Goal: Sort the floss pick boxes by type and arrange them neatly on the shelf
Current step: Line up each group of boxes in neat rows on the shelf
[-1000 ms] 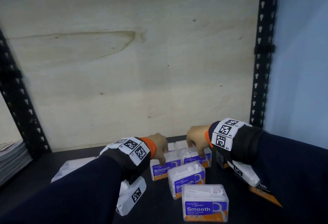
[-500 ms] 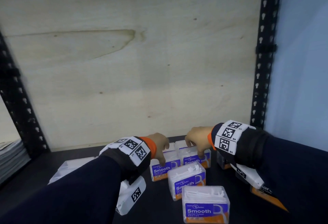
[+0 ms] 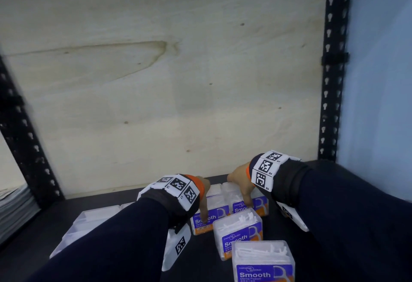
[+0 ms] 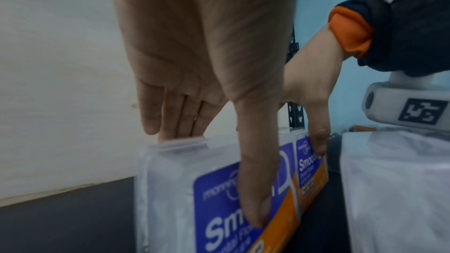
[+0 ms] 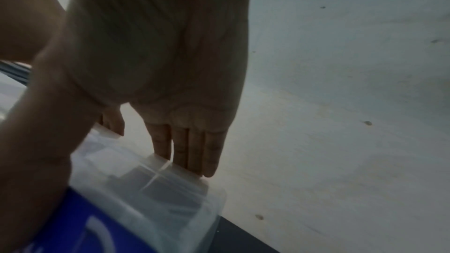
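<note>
My left hand (image 3: 204, 189) pinches one Smooth box (image 3: 210, 212), thumb on the label, fingers behind; my right hand (image 3: 239, 180) clamps its neighbour (image 3: 249, 203) the same way. Both sit near the shelf (image 3: 89, 203)'s back edge. I judge it best to keep the two faces flush and slide them square to the back panel (image 3: 178, 81). I count four Smooth boxes and, toward the left edge, at least one clear unlabelled box (image 3: 93, 221).

Floss pick boxes (image 3: 264, 266) read "Smooth" on purple labels; right wristband (image 3: 266, 171) tags read R4, R5
</note>
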